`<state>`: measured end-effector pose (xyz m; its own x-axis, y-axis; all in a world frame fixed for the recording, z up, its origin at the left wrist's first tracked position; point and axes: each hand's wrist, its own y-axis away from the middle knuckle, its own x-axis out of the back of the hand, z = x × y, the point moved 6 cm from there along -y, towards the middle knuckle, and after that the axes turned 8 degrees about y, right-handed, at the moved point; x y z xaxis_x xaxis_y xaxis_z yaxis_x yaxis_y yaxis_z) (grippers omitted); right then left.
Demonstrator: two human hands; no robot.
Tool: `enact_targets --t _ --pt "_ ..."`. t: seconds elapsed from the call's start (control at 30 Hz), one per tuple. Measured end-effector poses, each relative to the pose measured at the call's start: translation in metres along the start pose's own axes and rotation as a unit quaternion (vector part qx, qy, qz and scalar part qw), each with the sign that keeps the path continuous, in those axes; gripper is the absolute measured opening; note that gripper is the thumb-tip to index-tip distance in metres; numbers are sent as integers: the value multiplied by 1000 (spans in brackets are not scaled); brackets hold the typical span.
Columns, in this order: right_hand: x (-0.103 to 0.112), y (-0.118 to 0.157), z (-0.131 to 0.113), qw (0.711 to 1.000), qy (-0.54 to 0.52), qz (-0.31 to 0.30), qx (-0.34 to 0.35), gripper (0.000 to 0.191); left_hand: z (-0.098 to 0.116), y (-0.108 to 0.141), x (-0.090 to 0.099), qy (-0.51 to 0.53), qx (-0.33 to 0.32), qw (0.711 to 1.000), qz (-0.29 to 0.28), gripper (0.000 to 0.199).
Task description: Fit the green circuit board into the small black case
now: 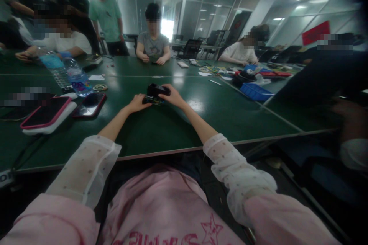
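In from the near edge of the worktop (178, 132), the device (156, 93) is held at its sides by the left grip (138, 103) and the right grip (173, 96) — probably light and stiff, its board-like underside (155, 102) likely fragile, so best taken by the black casing (153, 89).

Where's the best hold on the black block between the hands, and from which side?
Probably grip the black block by its right end, coming from the right: it looks boxy, and the right hand spans that end. The underside seems poorer: a board-like piece shows just below, with the left hand at its left.
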<state>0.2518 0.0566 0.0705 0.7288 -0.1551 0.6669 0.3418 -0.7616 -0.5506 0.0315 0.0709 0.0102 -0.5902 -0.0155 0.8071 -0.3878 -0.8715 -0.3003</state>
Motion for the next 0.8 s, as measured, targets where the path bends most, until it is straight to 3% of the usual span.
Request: enact_targets --t 0.33,0.8 --pt "2 2 -9 1000 -3 -2 -3 64 5 0 0 1 -3 1000 2 51" --pt "3 2 -7 1000 12 -3 -12 61 7 1 3 3 0 1000 -1 56"
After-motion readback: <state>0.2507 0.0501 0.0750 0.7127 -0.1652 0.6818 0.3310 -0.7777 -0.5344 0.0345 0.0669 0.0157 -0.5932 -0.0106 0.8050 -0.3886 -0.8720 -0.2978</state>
